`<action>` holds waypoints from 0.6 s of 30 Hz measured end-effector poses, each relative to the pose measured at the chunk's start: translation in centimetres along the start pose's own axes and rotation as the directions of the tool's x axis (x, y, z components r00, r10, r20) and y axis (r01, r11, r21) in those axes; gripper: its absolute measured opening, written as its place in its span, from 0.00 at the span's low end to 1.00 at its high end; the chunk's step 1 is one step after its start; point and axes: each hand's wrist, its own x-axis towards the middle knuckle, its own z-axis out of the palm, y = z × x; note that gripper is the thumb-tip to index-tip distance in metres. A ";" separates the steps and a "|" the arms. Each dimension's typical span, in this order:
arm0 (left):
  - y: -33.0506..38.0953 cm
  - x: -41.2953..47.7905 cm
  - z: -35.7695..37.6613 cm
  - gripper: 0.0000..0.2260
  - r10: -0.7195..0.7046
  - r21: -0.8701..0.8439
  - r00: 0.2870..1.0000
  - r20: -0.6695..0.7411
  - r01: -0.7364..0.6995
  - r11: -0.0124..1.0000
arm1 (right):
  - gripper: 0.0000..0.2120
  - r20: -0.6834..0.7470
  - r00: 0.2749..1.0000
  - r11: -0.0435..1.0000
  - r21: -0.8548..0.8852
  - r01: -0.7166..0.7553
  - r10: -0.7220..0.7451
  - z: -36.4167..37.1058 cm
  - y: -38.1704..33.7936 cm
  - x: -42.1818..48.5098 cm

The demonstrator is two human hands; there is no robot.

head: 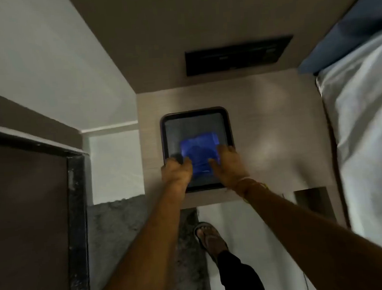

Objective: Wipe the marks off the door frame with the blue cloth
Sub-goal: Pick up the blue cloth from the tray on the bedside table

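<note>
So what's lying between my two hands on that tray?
In the head view, the blue cloth lies between the left hand and right hand, in the dark tray.

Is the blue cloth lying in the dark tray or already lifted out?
Lying in it. The blue cloth sits crumpled on the dark rectangular tray, with the right hand touching its edge; the frame is blurred.

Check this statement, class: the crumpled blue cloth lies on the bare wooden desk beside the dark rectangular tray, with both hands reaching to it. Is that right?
Not quite. The head view shows the crumpled blue cloth lying inside the dark rectangular tray, not beside it on the wooden desk. The rest stands: the left hand and right hand both reach to it.
</note>
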 end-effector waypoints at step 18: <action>2.6 1.5 1.2 0.04 0.166 -0.202 0.981 0.099 -0.144 0.969 | 0.47 -0.097 0.992 0.995 -0.069 0.076 -0.082 3.7 0.2 0.6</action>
